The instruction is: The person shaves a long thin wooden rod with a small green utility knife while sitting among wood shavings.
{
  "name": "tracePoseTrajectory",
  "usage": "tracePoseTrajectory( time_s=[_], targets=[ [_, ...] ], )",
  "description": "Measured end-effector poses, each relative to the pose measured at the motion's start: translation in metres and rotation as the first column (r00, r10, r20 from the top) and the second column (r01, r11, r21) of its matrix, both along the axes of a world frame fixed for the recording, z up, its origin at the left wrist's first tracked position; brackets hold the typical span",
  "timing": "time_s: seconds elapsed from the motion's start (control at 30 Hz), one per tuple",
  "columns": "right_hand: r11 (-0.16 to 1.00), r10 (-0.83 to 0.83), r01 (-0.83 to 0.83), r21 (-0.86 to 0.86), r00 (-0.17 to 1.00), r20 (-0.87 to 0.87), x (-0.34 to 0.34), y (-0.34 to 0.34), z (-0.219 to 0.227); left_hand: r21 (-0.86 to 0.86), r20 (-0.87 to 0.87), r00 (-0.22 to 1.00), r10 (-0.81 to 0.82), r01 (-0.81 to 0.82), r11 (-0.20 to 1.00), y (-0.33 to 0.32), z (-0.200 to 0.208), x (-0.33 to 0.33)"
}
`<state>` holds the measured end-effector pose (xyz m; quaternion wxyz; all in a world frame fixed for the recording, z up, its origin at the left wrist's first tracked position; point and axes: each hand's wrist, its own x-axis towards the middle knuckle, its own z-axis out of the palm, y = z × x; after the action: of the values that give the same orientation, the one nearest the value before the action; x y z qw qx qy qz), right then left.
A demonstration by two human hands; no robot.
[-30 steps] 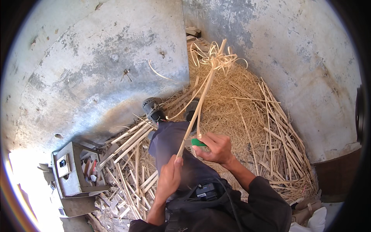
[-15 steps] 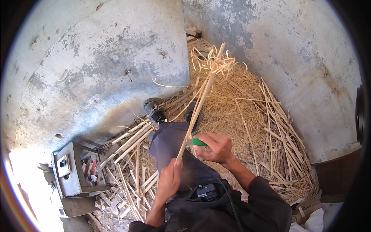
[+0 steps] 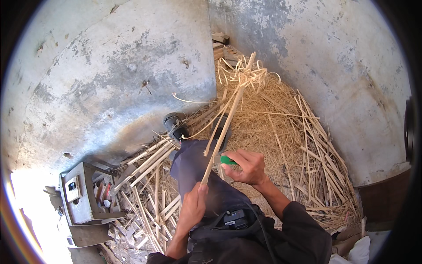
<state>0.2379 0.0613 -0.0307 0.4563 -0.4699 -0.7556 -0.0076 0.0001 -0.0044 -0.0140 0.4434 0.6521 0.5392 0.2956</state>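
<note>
Two bare hands over the lap, above a black device (image 3: 236,219) at the waist. Left hand (image 3: 193,204): closed, thumb along the top, gripping the near end of a pale strip (image 3: 239,91). Strip slanting up and away over the dark trousers (image 3: 193,165). Right hand (image 3: 248,168): fingers curled tight around a green-handled blade (image 3: 228,160), edge at the strip a little beyond the left hand; depth of contact not discernible. One loose sliver (image 3: 207,148) alongside the strip, near end free.

Progress, as judged: far part already pared, with a tuft of curls (image 3: 252,75) hanging on; stretch between blade and left hand seemingly unpared, hence left over. Number of passes remaining: cannot tell.

Off to the left: grey box (image 3: 83,207) and a scatter of cut sticks (image 3: 153,166). Farther: dark shoes (image 3: 175,124), a bed of fine shavings (image 3: 259,119), more sticks banked at right. Farthest: stained, flaking walls (image 3: 132,48).
</note>
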Motion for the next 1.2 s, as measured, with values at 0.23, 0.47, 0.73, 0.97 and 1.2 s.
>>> tracePoseTrajectory(
  time_s=[0.23,0.47,0.73,0.97,1.2],
  targets=[
    [1.000,-0.029,0.030,0.007,0.998,-0.050,0.010,0.012,-0.005,-0.103,-0.016,1.000,-0.009,0.008,0.995,-0.007,0.002,-0.005],
    [0.999,-0.042,0.040,-0.025,0.996,-0.083,0.012,0.018,-0.006,-0.084,-0.050,0.999,-0.010,0.006,0.996,-0.012,0.000,-0.009],
    [0.997,-0.071,0.065,-0.042,0.986,-0.150,0.020,0.029,-0.007,-0.065,-0.072,0.997,-0.015,0.010,0.998,-0.019,-0.007,-0.013],
    [0.993,-0.104,0.094,-0.073,0.985,-0.141,0.020,0.036,-0.009,-0.070,-0.100,0.995,0.005,-0.012,0.997,-0.024,-0.017,-0.018],
    [0.995,-0.090,0.081,-0.062,0.984,-0.154,0.020,0.044,-0.013,-0.092,-0.106,0.994,0.011,-0.021,0.996,-0.025,-0.017,-0.022]
  ],
)
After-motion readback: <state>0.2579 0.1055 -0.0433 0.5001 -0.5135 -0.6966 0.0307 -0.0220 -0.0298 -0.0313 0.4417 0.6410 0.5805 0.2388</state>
